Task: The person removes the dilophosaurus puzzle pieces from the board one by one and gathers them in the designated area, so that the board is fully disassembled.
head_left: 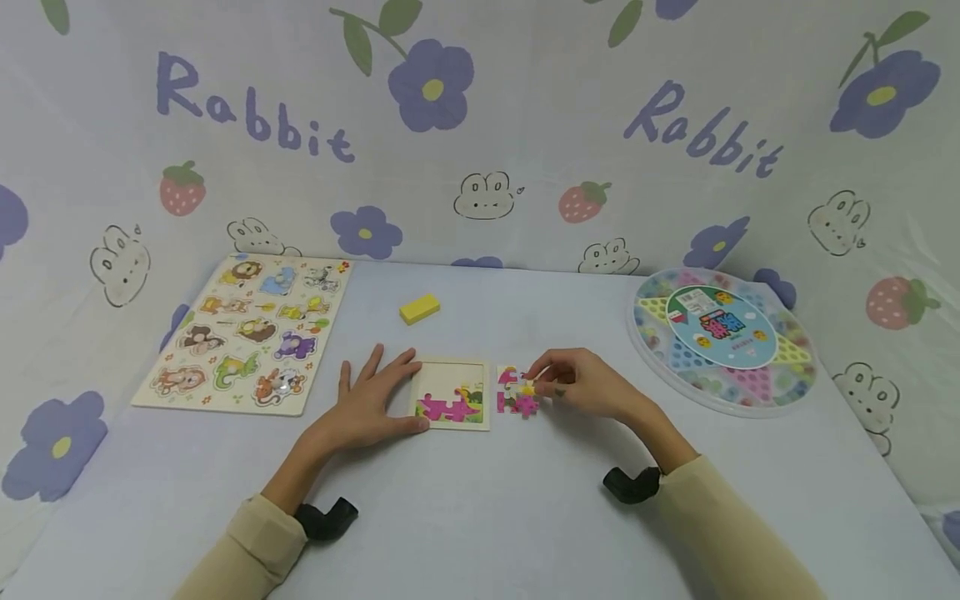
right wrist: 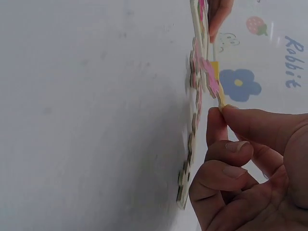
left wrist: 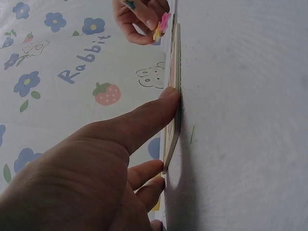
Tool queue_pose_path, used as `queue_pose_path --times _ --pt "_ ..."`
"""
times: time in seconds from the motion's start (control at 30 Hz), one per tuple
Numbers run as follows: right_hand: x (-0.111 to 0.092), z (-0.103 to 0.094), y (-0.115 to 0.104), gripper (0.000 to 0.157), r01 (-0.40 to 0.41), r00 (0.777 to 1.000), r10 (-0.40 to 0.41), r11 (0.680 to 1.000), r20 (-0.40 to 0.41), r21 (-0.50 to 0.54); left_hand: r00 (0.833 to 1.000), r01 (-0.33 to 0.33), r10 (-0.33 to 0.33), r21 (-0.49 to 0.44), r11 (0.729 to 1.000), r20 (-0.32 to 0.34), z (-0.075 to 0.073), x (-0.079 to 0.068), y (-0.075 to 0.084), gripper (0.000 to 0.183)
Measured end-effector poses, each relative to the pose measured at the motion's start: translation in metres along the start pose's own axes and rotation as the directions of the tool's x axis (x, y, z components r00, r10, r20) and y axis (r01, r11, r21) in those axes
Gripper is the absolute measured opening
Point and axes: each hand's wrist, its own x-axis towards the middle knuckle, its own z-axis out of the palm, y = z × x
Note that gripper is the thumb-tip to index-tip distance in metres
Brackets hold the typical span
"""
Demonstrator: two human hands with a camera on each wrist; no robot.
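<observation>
In the head view, a small wooden puzzle tray (head_left: 450, 375) lies on the table, with pink and green pieces fitted along its lower part. My left hand (head_left: 367, 408) spreads its straight fingers at the tray's left side; the thumb rests on the near corner and a fingertip touches the far one. Right of the tray lies a group of loose jigsaw pieces (head_left: 507, 402). My right hand (head_left: 581, 382) is over their right edge. Between thumb and forefinger it pinches a pink and yellow jigsaw piece (right wrist: 210, 79), raised and tilted in the right wrist view.
A yellow block (head_left: 419, 309) sits behind the tray. At the left lies an animal peg board (head_left: 247, 333). A round, clear-lidded game board (head_left: 723, 342) stands at the right. Behind the table hangs a printed cloth (head_left: 525, 125).
</observation>
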Motion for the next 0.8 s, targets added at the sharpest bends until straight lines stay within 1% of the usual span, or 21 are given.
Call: queue_pose_path --times 0.13,0.27,0.5,0.8 --pt "-0.0038 -0.0044 0.0054 0.015 -0.006 1.0 0.006 1.0 0.002 -0.026 1.0 0.002 -0.002 0.001 1.0 0.0 -0.0008 -0.0005 0.0005 0.089" --pt "-0.0055 -0.0046 0.0083 0.015 -0.021 1.0 0.021 0.998 0.001 -0.063 1.0 0.006 -0.006 0.001 1.0 0.004 -0.0008 -0.0007 0.0002 0.089" --pt "-0.0058 -0.0013 0.0086 0.014 0.016 1.0 -0.017 0.992 -0.005 -0.129 1.0 0.004 -0.004 0.007 1.0 0.007 0.0002 0.0004 -0.0008 0.089" --pt "-0.0045 -0.0003 0.0097 0.015 0.015 1.0 -0.017 0.987 -0.01 -0.16 1.0 0.0 0.0 0.003 1.0 0.003 0.0006 0.0004 -0.0014 0.089"
